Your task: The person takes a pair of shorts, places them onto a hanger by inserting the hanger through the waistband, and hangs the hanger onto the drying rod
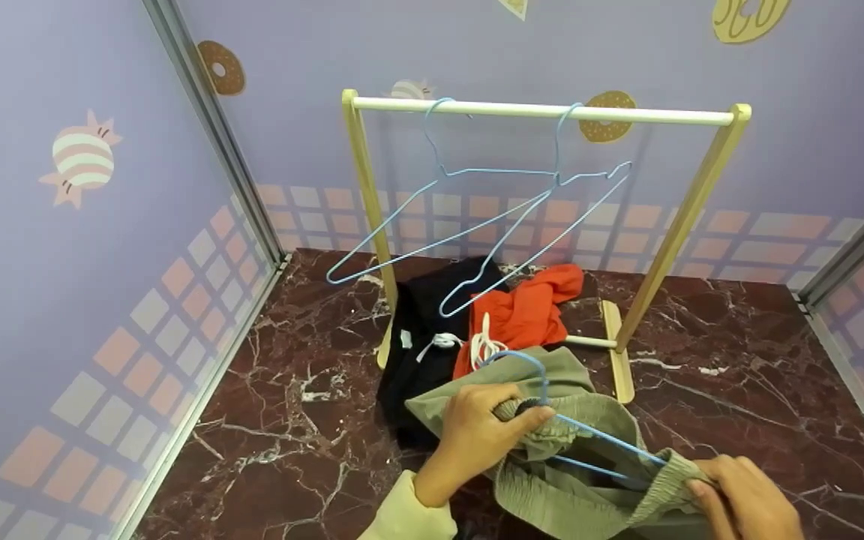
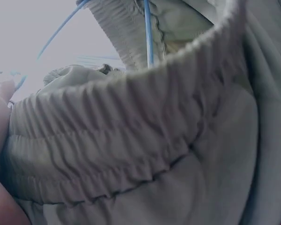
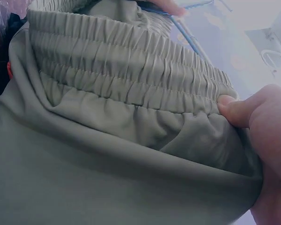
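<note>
Olive-green pants (image 1: 574,502) with a gathered elastic waistband (image 3: 131,61) are held up at the front, waist opening upward; their leg length cannot be made out. A blue wire hanger (image 1: 604,435) lies partly inside the waist, its hook rising above the cloth. My left hand (image 1: 477,427) grips the bunched waistband beside the hanger's neck; whether it also holds the wire is unclear. At the other end, my right hand (image 1: 751,495) pinches the waistband over the hanger's right end. In the right wrist view, the thumb (image 3: 236,110) presses on the gathered band.
Behind stands a clothes rack (image 1: 507,109) with two bare blue hangers (image 1: 432,244) on its white rail. Under it, black clothing (image 1: 424,330) and a red garment (image 1: 526,311) with white cords lie on the dark marbled floor (image 1: 274,442). Patterned walls (image 1: 124,247) enclose the space.
</note>
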A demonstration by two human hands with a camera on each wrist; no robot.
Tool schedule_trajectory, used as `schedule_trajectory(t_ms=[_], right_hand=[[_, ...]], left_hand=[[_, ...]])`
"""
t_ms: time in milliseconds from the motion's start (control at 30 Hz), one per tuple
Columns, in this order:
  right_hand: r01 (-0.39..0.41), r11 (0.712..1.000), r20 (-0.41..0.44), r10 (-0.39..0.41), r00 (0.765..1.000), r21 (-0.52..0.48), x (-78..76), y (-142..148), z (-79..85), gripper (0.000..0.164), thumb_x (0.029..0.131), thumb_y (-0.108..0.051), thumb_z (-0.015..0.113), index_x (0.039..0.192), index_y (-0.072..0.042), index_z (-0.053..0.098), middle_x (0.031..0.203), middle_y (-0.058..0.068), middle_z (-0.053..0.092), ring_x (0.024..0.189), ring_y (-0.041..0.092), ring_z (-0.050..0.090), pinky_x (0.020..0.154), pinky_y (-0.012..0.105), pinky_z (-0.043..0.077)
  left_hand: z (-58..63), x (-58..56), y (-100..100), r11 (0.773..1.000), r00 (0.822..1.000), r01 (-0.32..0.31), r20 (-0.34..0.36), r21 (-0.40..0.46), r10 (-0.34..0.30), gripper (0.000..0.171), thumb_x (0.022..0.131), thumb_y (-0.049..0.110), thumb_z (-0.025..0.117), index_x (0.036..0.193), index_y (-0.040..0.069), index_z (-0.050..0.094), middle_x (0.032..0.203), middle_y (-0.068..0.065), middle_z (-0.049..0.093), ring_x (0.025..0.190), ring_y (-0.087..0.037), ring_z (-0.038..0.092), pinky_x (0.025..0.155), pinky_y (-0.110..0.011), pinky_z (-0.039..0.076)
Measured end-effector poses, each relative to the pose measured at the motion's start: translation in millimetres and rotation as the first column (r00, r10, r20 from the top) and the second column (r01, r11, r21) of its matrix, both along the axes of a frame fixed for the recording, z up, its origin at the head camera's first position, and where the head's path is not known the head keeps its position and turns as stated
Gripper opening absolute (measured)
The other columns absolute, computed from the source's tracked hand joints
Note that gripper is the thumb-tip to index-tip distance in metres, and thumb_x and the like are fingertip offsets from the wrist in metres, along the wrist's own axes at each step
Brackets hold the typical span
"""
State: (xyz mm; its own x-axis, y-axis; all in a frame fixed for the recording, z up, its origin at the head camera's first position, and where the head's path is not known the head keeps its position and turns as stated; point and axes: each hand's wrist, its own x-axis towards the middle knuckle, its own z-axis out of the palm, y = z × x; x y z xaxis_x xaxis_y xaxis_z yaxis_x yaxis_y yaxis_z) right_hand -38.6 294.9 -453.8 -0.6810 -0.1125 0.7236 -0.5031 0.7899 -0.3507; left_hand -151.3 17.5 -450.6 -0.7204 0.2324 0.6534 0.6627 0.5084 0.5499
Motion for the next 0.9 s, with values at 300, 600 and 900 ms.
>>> schedule_trajectory(t_ms=[300,600,900], right_hand=[[-0.005,0.997,-0.023,0.003,1.0,-0.077,6.8,11.4,8.6,0.006,0.082,-0.002,0.062,0.082,-0.008,0.063,0.071,-0.011,0.052,0.068,-0.005,0.035,0.058,0.013,0.028],[-0.003,0.997,-0.026,0.001,1.0,-0.078,8.3,14.8,11.5,0.007,0.082,0.0,0.062,0.082,-0.007,0.063,0.07,-0.011,0.05,0.066,-0.005,0.033,0.059,0.013,0.026],[-0.005,0.996,-0.072,-0.001,0.997,-0.093,9.6,25.2,18.2,0.011,0.085,-0.004,0.059,0.076,0.001,0.062,0.067,-0.01,0.05,0.065,-0.007,0.032,0.058,0.012,0.026]], left_hand=[[1.0,-3.3,-13.5,1.0,0.997,-0.012,-0.07,0.009,0.012,0.035,0.078,0.053,0.063,0.058,0.025,0.056,0.049,0.014,0.046,0.046,0.005,0.038,0.049,-0.009,0.03],[-0.7,-5.0,-17.4,0.997,0.988,-0.065,-0.143,-0.051,0.057,0.04,0.076,0.054,0.065,0.057,0.024,0.047,0.049,0.015,0.032,0.046,0.003,0.029,0.048,-0.009,0.02],[1.8,-8.3,-24.1,0.978,0.969,-0.149,-0.22,-0.149,0.114,0.041,0.072,0.062,0.063,0.059,0.025,0.048,0.049,0.014,0.038,0.042,0.001,0.033,0.041,-0.015,0.019]])
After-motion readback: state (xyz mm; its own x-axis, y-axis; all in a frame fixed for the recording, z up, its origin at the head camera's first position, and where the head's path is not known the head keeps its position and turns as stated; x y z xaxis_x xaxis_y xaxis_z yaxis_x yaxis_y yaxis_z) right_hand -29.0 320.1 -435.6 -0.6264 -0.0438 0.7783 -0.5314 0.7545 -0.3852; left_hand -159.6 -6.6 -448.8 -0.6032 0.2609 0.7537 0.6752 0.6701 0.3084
